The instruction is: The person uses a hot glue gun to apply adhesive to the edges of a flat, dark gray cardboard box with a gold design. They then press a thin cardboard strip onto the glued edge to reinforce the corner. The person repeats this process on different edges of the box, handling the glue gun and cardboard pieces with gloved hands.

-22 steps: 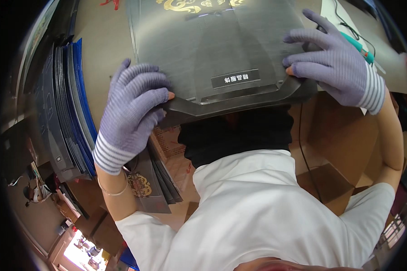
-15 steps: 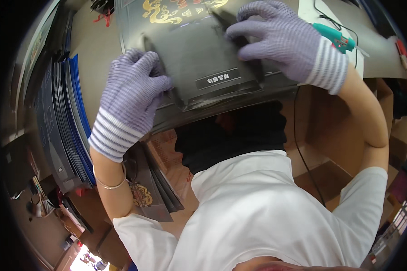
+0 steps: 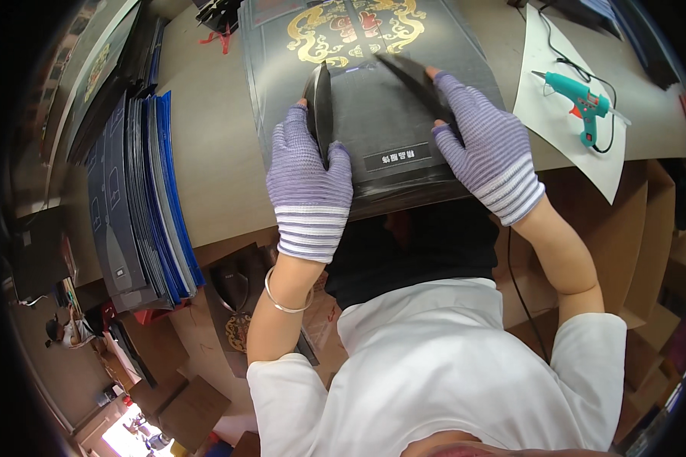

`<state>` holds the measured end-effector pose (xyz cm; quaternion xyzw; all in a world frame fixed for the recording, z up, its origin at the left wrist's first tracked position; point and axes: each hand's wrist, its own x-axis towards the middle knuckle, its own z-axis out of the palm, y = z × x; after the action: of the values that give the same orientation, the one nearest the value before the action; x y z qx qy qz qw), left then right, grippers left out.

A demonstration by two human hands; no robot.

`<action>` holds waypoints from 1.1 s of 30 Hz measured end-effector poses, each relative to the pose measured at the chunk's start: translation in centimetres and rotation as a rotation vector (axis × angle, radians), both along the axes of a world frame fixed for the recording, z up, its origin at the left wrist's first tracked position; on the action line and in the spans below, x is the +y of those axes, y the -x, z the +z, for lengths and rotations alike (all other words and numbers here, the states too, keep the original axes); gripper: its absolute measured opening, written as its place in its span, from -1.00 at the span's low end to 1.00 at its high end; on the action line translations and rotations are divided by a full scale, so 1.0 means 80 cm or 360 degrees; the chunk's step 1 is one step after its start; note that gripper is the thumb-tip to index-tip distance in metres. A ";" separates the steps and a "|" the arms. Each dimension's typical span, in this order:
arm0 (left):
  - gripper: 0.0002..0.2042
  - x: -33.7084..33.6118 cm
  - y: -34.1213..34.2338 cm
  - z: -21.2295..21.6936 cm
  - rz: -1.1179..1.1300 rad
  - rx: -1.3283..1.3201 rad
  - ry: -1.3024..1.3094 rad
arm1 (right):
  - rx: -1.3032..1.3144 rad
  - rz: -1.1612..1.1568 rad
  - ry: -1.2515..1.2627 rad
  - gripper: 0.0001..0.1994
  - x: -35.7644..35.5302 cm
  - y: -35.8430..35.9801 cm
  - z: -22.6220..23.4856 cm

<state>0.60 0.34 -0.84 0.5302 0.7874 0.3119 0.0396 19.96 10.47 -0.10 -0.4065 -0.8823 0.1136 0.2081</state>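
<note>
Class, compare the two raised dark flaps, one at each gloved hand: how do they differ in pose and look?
The left flap runs nearly straight away from the person, while the right flap slants, its far end pointing inward. The left flap shows a pale streak; the right flap looks dark almost throughout.

Both stand up from the dark printed panel, one at the left hand, the other at the right hand.

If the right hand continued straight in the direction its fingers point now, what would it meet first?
Most likely the raised dark flap beside its fingertips; the right hand seems to touch it now, though the exact depth is unclear.
</note>
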 end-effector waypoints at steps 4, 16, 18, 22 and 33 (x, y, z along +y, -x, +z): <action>-0.54 0.004 -0.013 0.003 -0.0069 0.0335 0.0082 | -0.0146 -0.0133 -0.0069 -0.55 -0.010 0.006 0.001; -0.71 0.106 0.015 0.017 -0.0362 0.0654 0.0655 | -0.0812 0.0295 0.0087 -0.71 0.074 0.088 0.017; -0.68 0.125 0.017 0.019 -0.0460 0.0625 0.0818 | -0.0875 0.0364 0.0079 -0.71 0.084 0.091 0.020; -0.70 0.112 0.032 0.020 -0.0496 0.0583 0.0942 | -0.0999 0.0344 0.0260 -0.68 0.068 0.113 0.038; -0.71 0.129 0.005 0.024 -0.0454 0.0801 0.1000 | -0.0870 0.0229 0.0319 -0.71 0.068 0.103 0.032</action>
<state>0.23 10.64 1.11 0.6556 0.7480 -0.0908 0.0485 11.72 15.90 2.46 -0.3770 -0.9166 0.1010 -0.0871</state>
